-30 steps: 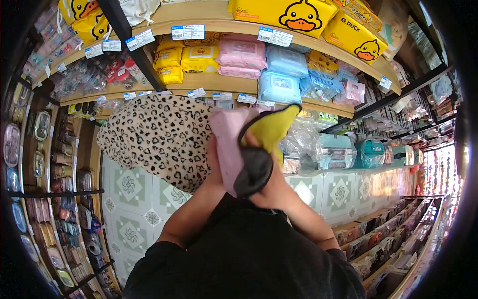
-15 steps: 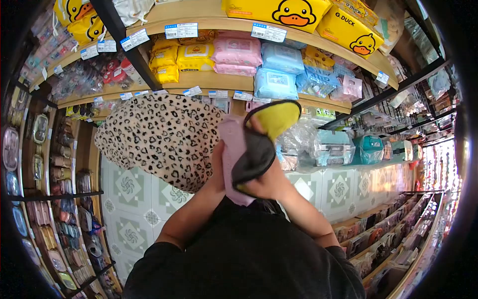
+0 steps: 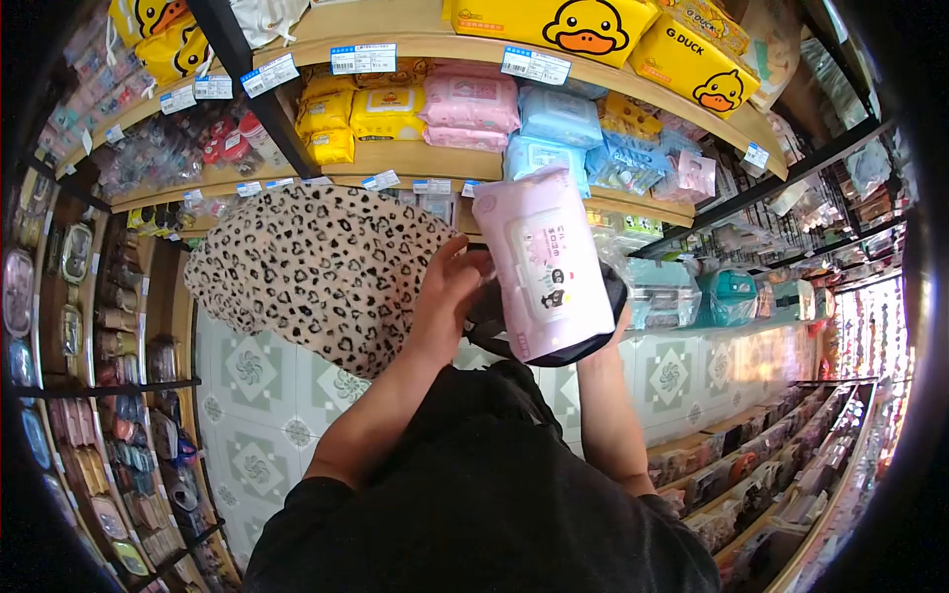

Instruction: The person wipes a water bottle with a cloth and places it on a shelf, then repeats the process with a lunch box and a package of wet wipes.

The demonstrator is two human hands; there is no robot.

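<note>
A pink pack of wet wipes (image 3: pixel 583 247) is tilted upright in front of me, its printed face and lid toward me. Behind it shows the dark edge of a black fabric item (image 3: pixel 620 289). My right hand (image 3: pixel 618 331) holds both from the right and below, most of its fingers hidden behind them. My left hand (image 3: pixel 447 301) is left of the pack, fingers spread and bent, with the black item's edge beside its fingertips. A leopard-print plush item (image 3: pixel 316 267) bulges out just beyond my left forearm, partly covered by that hand.
Ahead, wooden shelves (image 3: pixel 395 163) carry yellow wipes packs (image 3: pixel 388 114), pink packs (image 3: pixel 470 104), blue packs (image 3: pixel 559 117) and yellow duck boxes (image 3: pixel 554 28). Racks of small goods (image 3: pixel 129 435) stand at left, more racks (image 3: pixel 771 474) at right. The floor is patterned tile (image 3: pixel 252 465).
The wipes pack has turned from edge-on to face me and shifted right, now covering the black item, whose yellow side no longer shows. My left hand has let go of the pack.
</note>
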